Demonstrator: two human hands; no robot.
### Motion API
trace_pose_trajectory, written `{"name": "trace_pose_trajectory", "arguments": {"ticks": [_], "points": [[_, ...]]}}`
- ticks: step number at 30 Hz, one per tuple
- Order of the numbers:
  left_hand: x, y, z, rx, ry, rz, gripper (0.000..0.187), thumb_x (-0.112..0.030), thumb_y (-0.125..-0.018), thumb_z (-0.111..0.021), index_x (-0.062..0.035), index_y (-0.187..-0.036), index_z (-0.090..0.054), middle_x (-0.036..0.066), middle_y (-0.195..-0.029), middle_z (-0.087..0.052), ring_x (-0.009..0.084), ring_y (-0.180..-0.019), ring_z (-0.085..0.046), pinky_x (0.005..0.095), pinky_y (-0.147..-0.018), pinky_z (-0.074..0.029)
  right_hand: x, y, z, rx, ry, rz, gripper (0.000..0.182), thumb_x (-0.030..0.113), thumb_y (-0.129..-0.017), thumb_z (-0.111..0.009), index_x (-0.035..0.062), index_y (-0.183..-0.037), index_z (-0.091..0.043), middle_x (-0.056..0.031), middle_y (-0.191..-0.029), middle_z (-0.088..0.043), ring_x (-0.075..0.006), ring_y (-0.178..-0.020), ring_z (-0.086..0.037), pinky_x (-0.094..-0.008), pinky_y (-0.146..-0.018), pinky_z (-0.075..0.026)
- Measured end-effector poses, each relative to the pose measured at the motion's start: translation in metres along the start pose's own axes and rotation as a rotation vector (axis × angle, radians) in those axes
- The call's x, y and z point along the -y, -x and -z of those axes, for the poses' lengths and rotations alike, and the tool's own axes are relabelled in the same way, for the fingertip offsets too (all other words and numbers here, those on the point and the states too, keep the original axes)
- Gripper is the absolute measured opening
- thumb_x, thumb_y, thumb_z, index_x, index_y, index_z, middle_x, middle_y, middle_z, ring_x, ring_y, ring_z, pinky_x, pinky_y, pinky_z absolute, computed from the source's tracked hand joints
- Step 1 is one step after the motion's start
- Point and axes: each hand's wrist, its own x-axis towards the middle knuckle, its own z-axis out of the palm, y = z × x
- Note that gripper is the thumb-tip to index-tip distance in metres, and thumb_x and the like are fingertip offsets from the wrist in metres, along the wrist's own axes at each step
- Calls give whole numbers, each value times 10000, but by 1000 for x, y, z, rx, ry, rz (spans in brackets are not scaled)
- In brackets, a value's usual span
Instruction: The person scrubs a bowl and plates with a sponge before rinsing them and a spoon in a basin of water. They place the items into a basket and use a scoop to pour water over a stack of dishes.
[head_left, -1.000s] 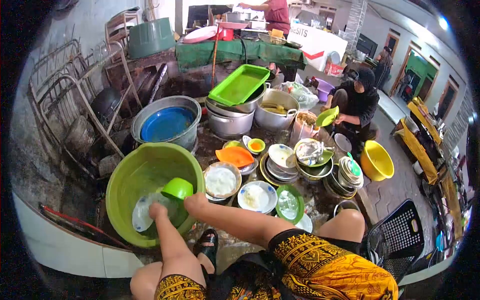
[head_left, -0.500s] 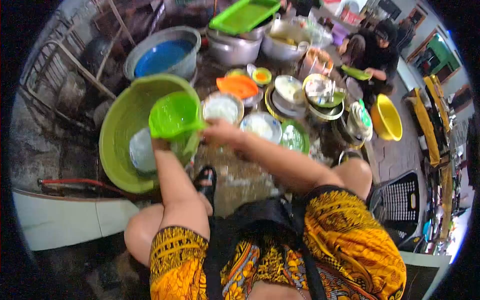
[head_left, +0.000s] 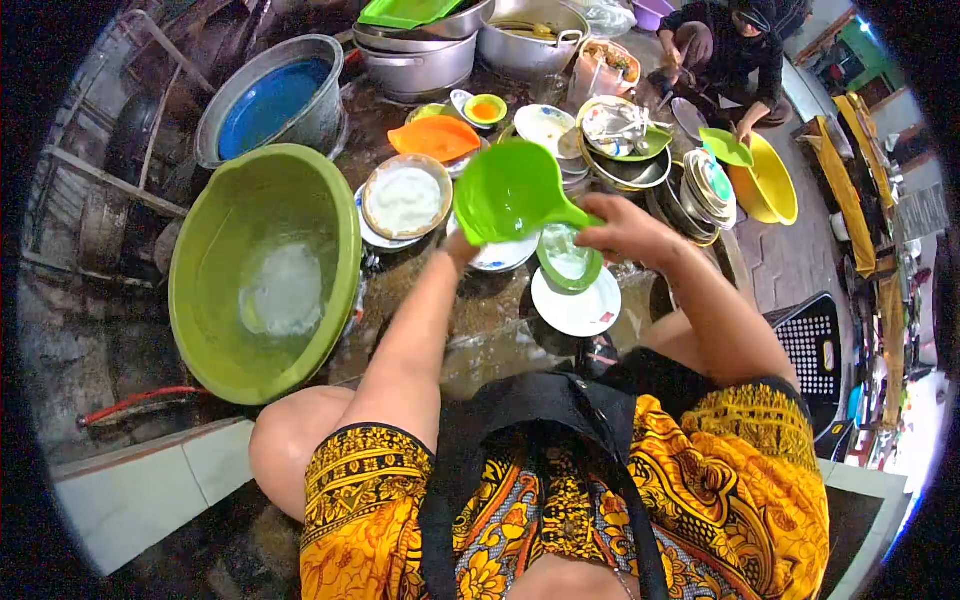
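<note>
A bright green dipper [head_left: 512, 190] is held by its handle in my right hand [head_left: 630, 232], above several plates. My left hand [head_left: 462, 248] is under the left edge of the dipper, its fingers mostly hidden behind it. Below the dipper are a green bowl [head_left: 570, 268] with whitish contents and a white plate [head_left: 578, 303]. To the left lie a brown-rimmed bowl [head_left: 408, 198] holding something white and an orange dish [head_left: 434, 138]. The large olive-green tub [head_left: 345, 255] stands at the left with cloudy liquid at its bottom.
A grey tub [head_left: 213, 120] with blue inside stands at the upper left, beside large metal pots [head_left: 420, 68]. Stacked dishes [head_left: 708, 190] and a yellow basin [head_left: 775, 180] are to the right. A person [head_left: 760, 60] sits beyond, one hand at a green dish.
The green dipper and both my hands have moved right, from over the olive-green tub to above the plates. The white plate now shows. The person's green dish is now by the yellow basin.
</note>
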Motion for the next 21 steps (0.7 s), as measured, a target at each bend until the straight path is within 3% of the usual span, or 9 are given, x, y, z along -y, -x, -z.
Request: {"name": "trace_pose_trajectory", "arguments": {"ticks": [3, 7, 10, 12, 13, 14, 16, 18, 21], "points": [[-12, -9, -62, 171, -424, -48, 309, -194, -811, -480, -26, -1059, -556, 149, -1064, -579, 277, -963, -573, 369, -793, -474, -34, 9, 10, 10, 1, -95, 272, 156, -721, -636, 28, -930, -519, -6, -640, -485, -72, -479, -433, -227, -417, -351], [-13, -28, -109, 276, -648, -100, 314, -193, -806, -487, -27, -1063, -554, 143, -1065, -580, 273, -963, -575, 363, -792, -477, -64, 12, 12, 15, 26, -240, 286, 133, -694, -642, -6, -922, -542, -38, -617, -517, -107, -474, -471, -253, -417, -385], [-15, -32, -98, 325, -685, -136, 316, -193, -804, -490, -27, -1066, -553, 139, -1065, -581, 271, -963, -576, 361, -792, -478, -76, 18, 17, 33, -12, -331, 297, 132, -675, -645, -19, -916, -558, -63, -610, -549, -132, -480, -508, -274, -430, -423], [-15, -35, -85, 407, -442, 24, 277, -208, -769, -514, -63, -990, -598, 123, -1064, -588, 286, -959, -581, 375, -790, -474, -84, 21, 20, 42, -20, -357, 293, 126, -676, -641, -21, -915, -557, -61, -602, -545, -134, -478, -508, -271, -436, -423], [-13, -38, -85, 333, -345, 145, 278, -230, -745, -542, -79, -965, -622, 127, -1075, -584, 294, -953, -586, 389, -784, -475, -88, 23, 22, 32, 38, -320, 298, 128, -674, -642, -23, -917, -556, -66, -608, -549, -134, -479, -509, -271, -440, -422], [-12, -40, -84, 342, -357, 142, 278, -230, -745, -542, -79, -965, -622, 127, -1075, -584, 294, -953, -586, 389, -784, -475, -90, 24, 24, 21, 96, -284, 304, 129, -671, -643, -25, -918, -554, -71, -615, -553, -135, -480, -511, -272, -443, -422], [-20, -37, -69, 429, -448, -43, 298, -218, -736, -542, -64, -980, -618, 146, -1013, -607, 289, -918, -601, 380, -777, -481, -85, 28, 25, 3, 46, -306, 330, 148, -661, -651, -32, -918, -549, -96, -649, -570, -147, -485, -521, -278, -445, -423], [-26, -39, -62, 483, -510, -101, 301, -217, -728, -547, -59, -974, -621, 139, -966, -621, 287, -879, -610, 371, -759, -487, -88, 27, 27, -43, 210, -195, 358, 158, -654, -655, -41, -928, -540, -120, -679, -576, -163, -486, -532, -290, -445, -431], [-20, -39, -61, 571, -573, -227, 332, -209, -718, -545, -62, -1009, -605, 135, -866, -639, 276, -807, -624, 355, -713, -494, -77, 29, 28, -27, 181, -254, 375, 152, -654, -655, -47, -946, -531, -132, -686, -575, -177, -474, -536, -302, -427, -436]]}}
